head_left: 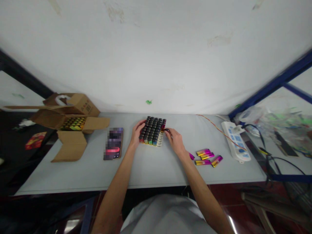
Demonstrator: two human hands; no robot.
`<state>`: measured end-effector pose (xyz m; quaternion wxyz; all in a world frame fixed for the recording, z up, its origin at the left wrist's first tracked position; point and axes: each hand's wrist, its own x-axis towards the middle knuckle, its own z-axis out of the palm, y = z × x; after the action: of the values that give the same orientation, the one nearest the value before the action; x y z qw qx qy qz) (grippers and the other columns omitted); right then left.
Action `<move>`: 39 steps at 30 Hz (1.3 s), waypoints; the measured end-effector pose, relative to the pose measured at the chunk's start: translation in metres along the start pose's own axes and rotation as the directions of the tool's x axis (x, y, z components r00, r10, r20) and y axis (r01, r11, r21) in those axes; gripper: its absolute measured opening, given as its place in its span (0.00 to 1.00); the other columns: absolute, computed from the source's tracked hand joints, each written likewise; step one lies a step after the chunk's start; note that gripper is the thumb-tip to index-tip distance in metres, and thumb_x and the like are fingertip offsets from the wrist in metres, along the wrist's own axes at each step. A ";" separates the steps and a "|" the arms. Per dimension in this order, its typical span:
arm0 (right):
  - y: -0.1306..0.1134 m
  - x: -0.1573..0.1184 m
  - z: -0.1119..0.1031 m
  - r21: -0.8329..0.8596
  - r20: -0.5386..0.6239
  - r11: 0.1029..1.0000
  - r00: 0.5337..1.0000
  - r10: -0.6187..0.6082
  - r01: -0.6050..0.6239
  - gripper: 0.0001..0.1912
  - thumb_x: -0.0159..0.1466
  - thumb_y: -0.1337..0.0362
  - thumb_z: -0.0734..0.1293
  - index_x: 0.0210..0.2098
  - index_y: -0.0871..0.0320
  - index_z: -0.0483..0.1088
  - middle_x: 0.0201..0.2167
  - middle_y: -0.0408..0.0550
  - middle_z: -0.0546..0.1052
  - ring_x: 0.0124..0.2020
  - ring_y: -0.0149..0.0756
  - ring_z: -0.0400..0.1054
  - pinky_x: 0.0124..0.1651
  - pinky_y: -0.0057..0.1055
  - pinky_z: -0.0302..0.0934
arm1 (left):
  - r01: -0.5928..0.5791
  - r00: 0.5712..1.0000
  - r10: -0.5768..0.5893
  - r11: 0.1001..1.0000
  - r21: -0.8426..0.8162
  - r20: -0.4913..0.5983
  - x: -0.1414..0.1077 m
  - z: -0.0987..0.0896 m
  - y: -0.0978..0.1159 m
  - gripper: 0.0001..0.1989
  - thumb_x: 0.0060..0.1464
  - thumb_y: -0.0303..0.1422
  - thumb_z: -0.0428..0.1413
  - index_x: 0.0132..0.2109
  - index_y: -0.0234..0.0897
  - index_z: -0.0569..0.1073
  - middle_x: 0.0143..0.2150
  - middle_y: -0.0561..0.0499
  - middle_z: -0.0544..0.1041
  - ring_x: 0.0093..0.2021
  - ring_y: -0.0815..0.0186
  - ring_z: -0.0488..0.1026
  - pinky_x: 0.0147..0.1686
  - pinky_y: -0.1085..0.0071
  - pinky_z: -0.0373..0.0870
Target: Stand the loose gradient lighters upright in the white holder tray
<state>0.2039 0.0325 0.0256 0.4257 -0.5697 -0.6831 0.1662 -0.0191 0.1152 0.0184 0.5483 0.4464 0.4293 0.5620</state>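
Observation:
A white tray (159, 141) stands on the grey table, filled with several rows of black-topped lighters (152, 128). Its rightmost row holds a few lighters at the far end and bare slots nearer me. My left hand (137, 131) rests with closed fingers against the tray's left side. At the right side, my right hand (174, 138) pinches a lighter with a dark top, partly hidden by the fingers, over the rightmost row. Several purple and yellow lighters (205, 156) lie loose to the right of my right forearm.
A phone (114, 143) lies left of my left hand. An open cardboard box (73, 146) with more lighters stands at the left. On the right are a white power strip (235, 143), cables and plastic bags (280, 123). A wall (156, 65) rises behind the table (156, 172).

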 end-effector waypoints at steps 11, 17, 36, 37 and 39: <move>-0.008 0.029 -0.011 -0.371 0.209 0.929 0.975 0.074 0.009 0.10 0.77 0.61 0.61 0.46 0.60 0.71 0.40 0.54 0.78 0.38 0.40 0.73 0.42 0.32 0.64 | -0.006 1.000 0.006 1.000 -0.002 0.016 0.001 0.000 -0.001 0.19 0.51 0.42 0.65 0.48 0.39 0.83 0.52 0.47 0.83 0.58 0.52 0.76 0.63 0.58 0.66; -0.016 0.042 -0.018 -0.423 0.379 0.901 0.922 0.080 0.096 0.10 0.77 0.60 0.61 0.51 0.59 0.70 0.41 0.54 0.80 0.40 0.40 0.75 0.43 0.30 0.62 | 0.008 1.000 -0.007 1.000 -0.012 0.004 0.001 0.000 -0.001 0.20 0.50 0.43 0.65 0.48 0.39 0.83 0.52 0.47 0.83 0.57 0.53 0.76 0.62 0.58 0.67; 0.027 -0.155 -0.148 -0.631 -0.114 0.742 0.973 0.200 -0.227 0.29 0.72 0.46 0.62 0.69 0.47 0.64 0.76 0.54 0.52 0.76 0.66 0.42 0.67 0.71 0.51 | 0.040 0.998 -0.041 0.999 -0.025 -0.046 0.003 0.005 0.004 0.19 0.45 0.43 0.67 0.44 0.40 0.84 0.49 0.48 0.84 0.56 0.51 0.77 0.59 0.58 0.70; 0.028 -0.160 -0.143 -0.659 -0.090 0.711 0.964 0.250 -0.246 0.31 0.72 0.46 0.62 0.71 0.45 0.61 0.77 0.52 0.49 0.76 0.67 0.40 0.67 0.73 0.50 | 0.042 0.998 -0.043 0.999 -0.025 -0.051 0.003 0.005 0.004 0.19 0.45 0.43 0.67 0.44 0.40 0.84 0.48 0.48 0.84 0.55 0.51 0.77 0.58 0.58 0.70; 0.028 -0.159 -0.130 -0.698 -0.065 0.665 0.948 0.310 -0.265 0.33 0.72 0.45 0.62 0.73 0.41 0.57 0.78 0.48 0.46 0.77 0.67 0.39 0.67 0.73 0.47 | 0.038 0.998 -0.039 0.999 -0.021 -0.057 0.003 0.005 0.005 0.19 0.45 0.44 0.67 0.44 0.40 0.84 0.48 0.47 0.84 0.55 0.51 0.77 0.58 0.58 0.71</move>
<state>0.3204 -0.1394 0.0189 0.1268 -0.7831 -0.6085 -0.0222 -0.0149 0.1182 0.0248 0.5510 0.4163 0.4476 0.5681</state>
